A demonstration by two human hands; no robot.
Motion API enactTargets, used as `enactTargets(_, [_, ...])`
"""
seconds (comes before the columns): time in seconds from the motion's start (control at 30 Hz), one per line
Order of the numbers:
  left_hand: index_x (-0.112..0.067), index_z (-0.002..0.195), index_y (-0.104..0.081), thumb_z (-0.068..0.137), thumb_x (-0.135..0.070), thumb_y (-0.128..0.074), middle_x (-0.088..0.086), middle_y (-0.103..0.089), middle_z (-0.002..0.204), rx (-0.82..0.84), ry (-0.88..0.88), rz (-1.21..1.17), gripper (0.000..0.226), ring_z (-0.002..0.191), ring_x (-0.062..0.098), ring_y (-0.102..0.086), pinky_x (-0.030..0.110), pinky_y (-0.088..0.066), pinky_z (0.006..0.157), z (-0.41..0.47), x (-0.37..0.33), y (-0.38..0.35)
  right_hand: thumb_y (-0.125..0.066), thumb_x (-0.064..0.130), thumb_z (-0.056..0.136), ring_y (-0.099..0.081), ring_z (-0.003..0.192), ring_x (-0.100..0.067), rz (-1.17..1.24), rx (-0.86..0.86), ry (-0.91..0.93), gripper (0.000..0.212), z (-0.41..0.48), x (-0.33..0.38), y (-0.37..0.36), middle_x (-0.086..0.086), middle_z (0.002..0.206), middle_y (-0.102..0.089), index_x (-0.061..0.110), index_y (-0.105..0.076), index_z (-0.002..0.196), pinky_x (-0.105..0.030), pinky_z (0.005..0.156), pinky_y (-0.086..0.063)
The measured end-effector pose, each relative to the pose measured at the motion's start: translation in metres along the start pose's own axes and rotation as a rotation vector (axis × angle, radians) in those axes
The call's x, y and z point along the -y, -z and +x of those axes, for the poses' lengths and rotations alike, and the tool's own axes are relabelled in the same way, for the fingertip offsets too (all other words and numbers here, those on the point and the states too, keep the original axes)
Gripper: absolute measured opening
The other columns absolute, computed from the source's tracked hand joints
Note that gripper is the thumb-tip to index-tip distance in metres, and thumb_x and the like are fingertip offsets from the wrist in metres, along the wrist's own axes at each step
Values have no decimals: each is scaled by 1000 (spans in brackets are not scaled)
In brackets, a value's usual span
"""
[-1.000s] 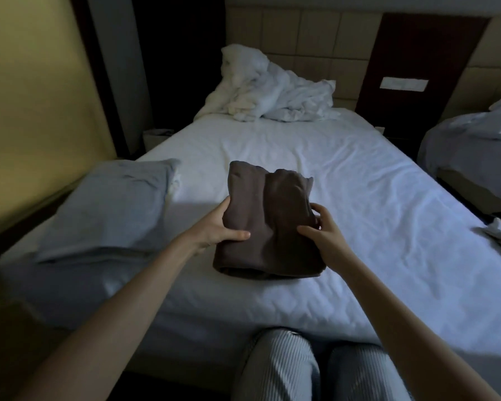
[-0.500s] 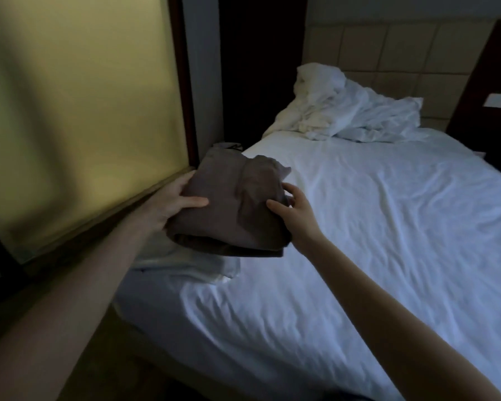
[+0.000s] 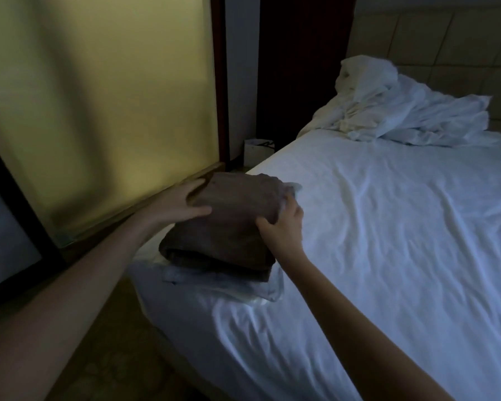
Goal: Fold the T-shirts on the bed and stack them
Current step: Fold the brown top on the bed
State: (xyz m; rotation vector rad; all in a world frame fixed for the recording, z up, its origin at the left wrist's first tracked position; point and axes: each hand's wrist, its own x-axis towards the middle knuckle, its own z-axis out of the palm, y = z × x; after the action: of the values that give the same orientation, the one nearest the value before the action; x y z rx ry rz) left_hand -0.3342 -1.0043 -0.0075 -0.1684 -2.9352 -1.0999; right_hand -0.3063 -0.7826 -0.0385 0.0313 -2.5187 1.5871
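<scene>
A folded brown T-shirt lies on top of a folded light-coloured garment at the left corner of the bed. My left hand holds the brown shirt's left edge, thumb on top and fingers along its far side. My right hand grips its right edge, thumb on top and fingers round the side. Only the near and right edges of the lower garment show.
A crumpled white duvet is heaped at the head of the bed. A yellow-lit glass panel with a dark frame runs close along the bed's left side. A small white bin stands on the floor beside the bed.
Both hands carried the brown shirt from the middle of the bed to the left corner and lowered it onto the light garment. The view turned left.
</scene>
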Motion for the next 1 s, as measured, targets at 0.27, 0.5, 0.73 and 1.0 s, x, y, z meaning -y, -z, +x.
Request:
enactTargets(0.27, [-63, 138, 5, 60, -98, -13, -6, 13, 158, 184, 74, 430, 87, 144, 38, 11, 62, 0, 113, 88, 18, -92, -18, 92, 59, 34, 134, -37, -635, 233, 206, 99, -30, -43, -61, 1, 137, 45, 49, 16, 142, -55, 109, 14])
enactTargets(0.5, [-59, 141, 0, 57, -99, -16, 3, 5, 160, 244, 95, 354, 95, 145, 33, 10, 53, 1, 116, 95, 17, -86, -10, 91, 51, 32, 136, -34, -639, 202, 198, 105, -25, -46, -69, 1, 146, 40, 47, 15, 143, -54, 111, 12])
enactTargets(0.73, [-51, 145, -12, 53, -99, -27, 10, 3, 159, 218, 225, 338, 105, 144, 40, 3, 67, -4, 109, 122, -47, -82, -13, 95, 54, 25, 138, -38, -626, 211, 227, 106, -28, -48, -66, -8, 153, 28, 45, 11, 144, -56, 111, 6])
enactTargets(1.0, [-53, 144, -9, 72, -88, -27, 17, 13, 157, 161, 295, 360, 82, 140, 48, 13, 73, 6, 102, 117, -47, -108, -10, 87, 52, 23, 139, -39, -616, 214, 229, 104, -24, -54, -66, -9, 154, 25, 44, 13, 144, -58, 110, 4])
